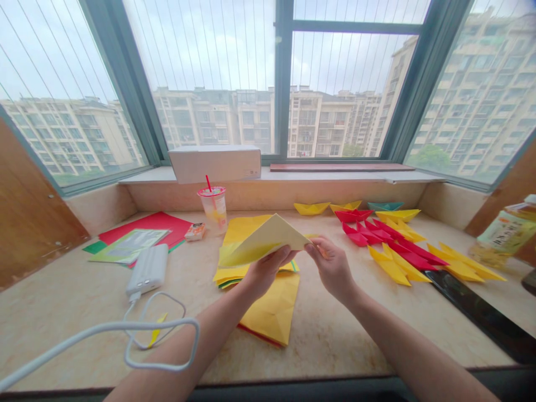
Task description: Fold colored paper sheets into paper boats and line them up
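A folded sheet of yellow paper is held up above the counter, between my two hands. My left hand grips its lower edge, thumb on the near side. At the right corner, my right hand pinches the paper between thumb and fingers. Part of the far fingers is hidden behind the paper. Below and behind it lies a stack of yellow paper, with green and red edges showing underneath.
Several folded paper boats, yellow, red and teal, sit at the right beside a black phone and a bottle. Leftward are a plastic cup, a small orange box, red paper and a power bank with a looping white cable.
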Available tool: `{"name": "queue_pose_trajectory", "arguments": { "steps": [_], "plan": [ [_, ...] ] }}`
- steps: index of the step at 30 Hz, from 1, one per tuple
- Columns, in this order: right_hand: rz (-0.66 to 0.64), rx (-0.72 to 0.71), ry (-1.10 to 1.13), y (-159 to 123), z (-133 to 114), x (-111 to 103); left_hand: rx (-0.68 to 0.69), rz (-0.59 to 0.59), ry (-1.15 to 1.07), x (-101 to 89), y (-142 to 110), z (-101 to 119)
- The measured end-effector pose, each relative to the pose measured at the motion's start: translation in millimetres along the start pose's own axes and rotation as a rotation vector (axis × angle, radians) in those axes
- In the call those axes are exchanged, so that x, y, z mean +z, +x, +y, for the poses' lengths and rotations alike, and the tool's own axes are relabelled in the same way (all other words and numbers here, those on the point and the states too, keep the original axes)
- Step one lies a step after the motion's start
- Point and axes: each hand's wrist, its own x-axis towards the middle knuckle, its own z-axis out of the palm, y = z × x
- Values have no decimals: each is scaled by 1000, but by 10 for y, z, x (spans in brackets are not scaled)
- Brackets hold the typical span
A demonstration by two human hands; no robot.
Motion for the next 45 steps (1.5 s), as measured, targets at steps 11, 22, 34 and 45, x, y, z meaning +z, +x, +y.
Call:
{"name": "queue_pose_trajectory", "arguments": {
  "steps": [11, 22, 34, 45],
  "plan": [
    [91, 349, 78, 174, 121, -199, 410, 325, 275, -54, 76, 295],
    [139, 216, 117, 184, 120, -210, 335, 320, 309, -203, 129, 412],
    [163, 176, 230, 174, 140, -184, 343, 341, 251, -241, 143, 409],
    [208, 227, 355, 184, 255, -187, 378, 319, 451, -240, 113, 312]
  ]
}}
